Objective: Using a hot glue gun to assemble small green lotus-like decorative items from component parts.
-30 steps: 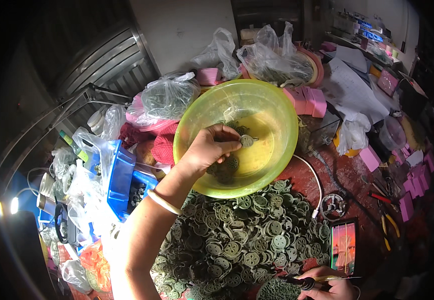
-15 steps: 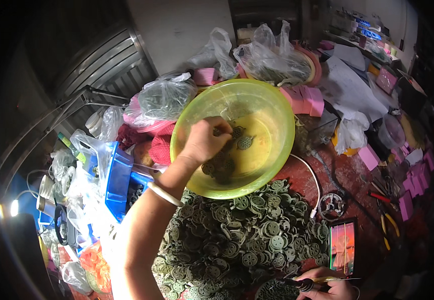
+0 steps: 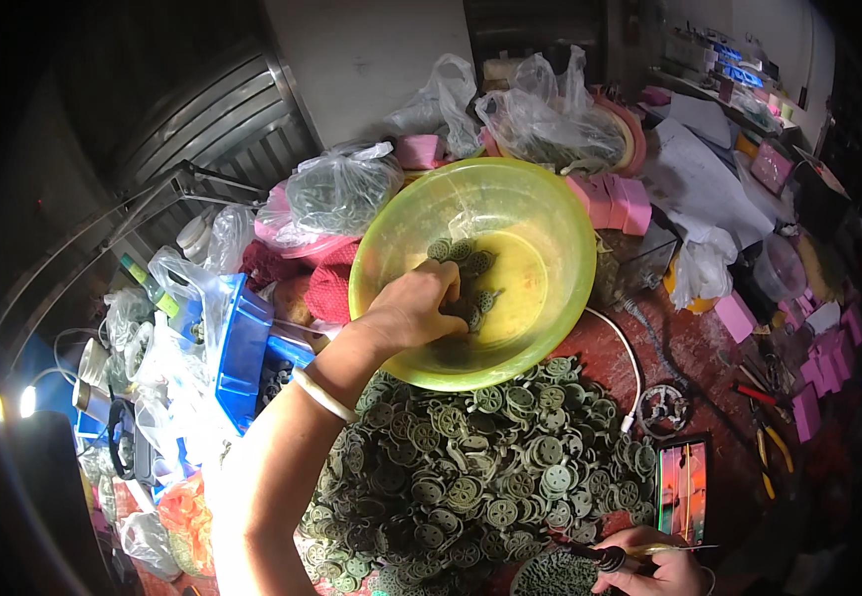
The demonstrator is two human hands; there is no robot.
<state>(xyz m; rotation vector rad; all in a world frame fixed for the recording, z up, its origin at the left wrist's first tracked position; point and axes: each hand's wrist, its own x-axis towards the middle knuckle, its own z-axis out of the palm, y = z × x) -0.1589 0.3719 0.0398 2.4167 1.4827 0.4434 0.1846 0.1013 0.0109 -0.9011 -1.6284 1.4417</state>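
My left hand (image 3: 413, 310) reaches into a yellow-green plastic basin (image 3: 572, 298). Its thumb and fingers are spread beside a few small dark green openwork discs (image 3: 484, 300) on the basin floor; no firm grip shows. More discs (image 3: 463, 249) lie just beyond the fingertips. At the lower right, my right hand (image 3: 657, 562) is closed round a slim dark-handled tool (image 3: 610, 557) with a thin pointed end; its exact kind is unclear. Near that tool is a round container (image 3: 555, 576) of tiny dark green pieces. Between the hands lies a big heap of green discs (image 3: 470, 467).
A phone with a lit screen (image 3: 682, 492) stands right of the heap, near a white cable (image 3: 632, 368). Pliers (image 3: 771, 452) lie farther right. Blue bins (image 3: 244, 348) and a bright lamp (image 3: 27, 401) are left. Plastic bags (image 3: 343, 189) and pink blocks (image 3: 610, 204) line the back.
My left hand has moved lower in the basin, its fingers going from pinched to spread. The discs there have shifted. The right hand stays nearly in place, and the round container shows more.
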